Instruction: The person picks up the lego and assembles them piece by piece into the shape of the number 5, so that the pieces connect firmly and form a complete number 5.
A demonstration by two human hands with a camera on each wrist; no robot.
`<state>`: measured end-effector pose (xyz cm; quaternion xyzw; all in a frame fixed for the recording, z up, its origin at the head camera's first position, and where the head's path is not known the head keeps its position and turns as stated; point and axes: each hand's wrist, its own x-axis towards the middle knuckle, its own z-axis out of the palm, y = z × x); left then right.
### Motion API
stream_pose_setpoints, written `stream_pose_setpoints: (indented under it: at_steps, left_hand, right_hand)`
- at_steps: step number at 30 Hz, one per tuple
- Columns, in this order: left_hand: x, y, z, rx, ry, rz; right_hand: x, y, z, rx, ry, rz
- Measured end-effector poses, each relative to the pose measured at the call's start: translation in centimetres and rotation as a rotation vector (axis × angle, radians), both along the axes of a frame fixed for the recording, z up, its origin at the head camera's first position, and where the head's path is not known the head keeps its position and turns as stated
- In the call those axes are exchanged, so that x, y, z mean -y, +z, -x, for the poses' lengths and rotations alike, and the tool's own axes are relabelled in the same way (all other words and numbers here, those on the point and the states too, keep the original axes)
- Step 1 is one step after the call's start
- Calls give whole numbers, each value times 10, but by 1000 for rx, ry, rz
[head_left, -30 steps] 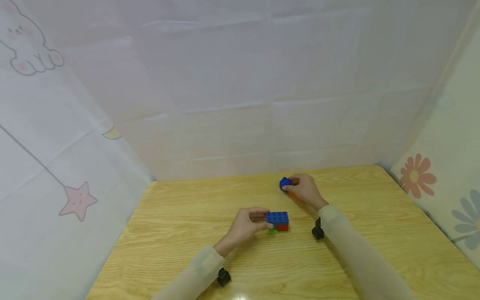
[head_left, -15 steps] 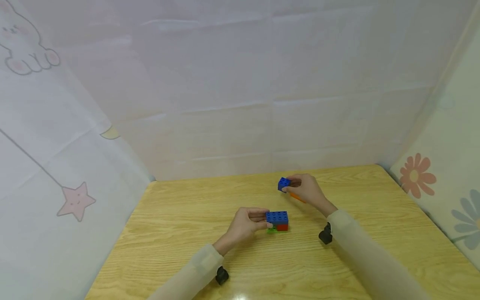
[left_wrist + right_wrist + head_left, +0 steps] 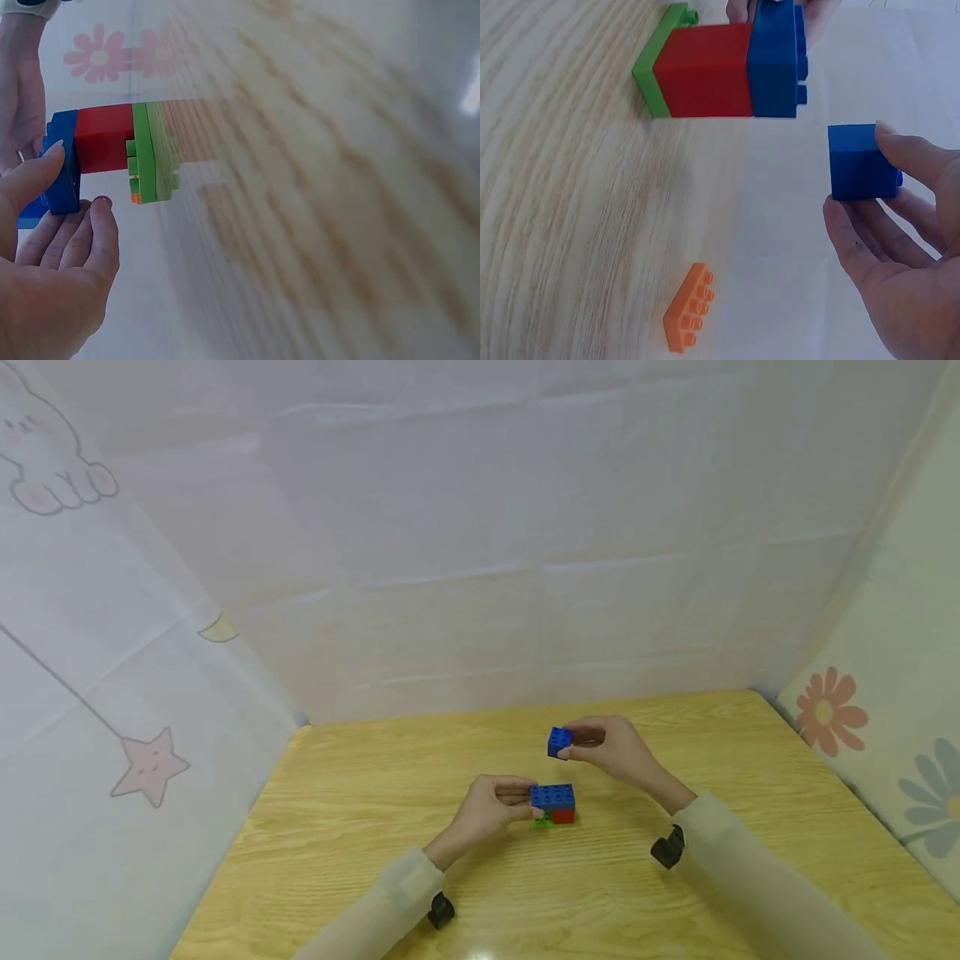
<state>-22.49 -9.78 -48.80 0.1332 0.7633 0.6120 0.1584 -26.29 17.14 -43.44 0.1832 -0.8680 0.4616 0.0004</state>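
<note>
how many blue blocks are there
2: a small blue block pinched in the right hand, and a larger blue block on top of the red block, held by the left hand. No other shows.

Soft light covers the table [image 3: 337,793], a small glare [image 3: 478,955] whitens its near part, and both wrist views look hazy.

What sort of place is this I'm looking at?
Probably a small indoor play or filming nook: a wood-grain table with pale hangings around it, printed with a pink star and flowers, plus colourful toy bricks.
</note>
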Motion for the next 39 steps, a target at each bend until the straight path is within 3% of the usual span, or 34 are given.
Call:
stream_pose_setpoints:
  at_steps: [26, 39]
  left_hand:
    - [-1, 1, -1, -5, -19, -10]
    - [-4, 1, 1, -7, -12, 6]
  right_hand:
    - [16, -2, -37, 35, 210, 28]
    - [20, -8, -37, 53, 236, 2]
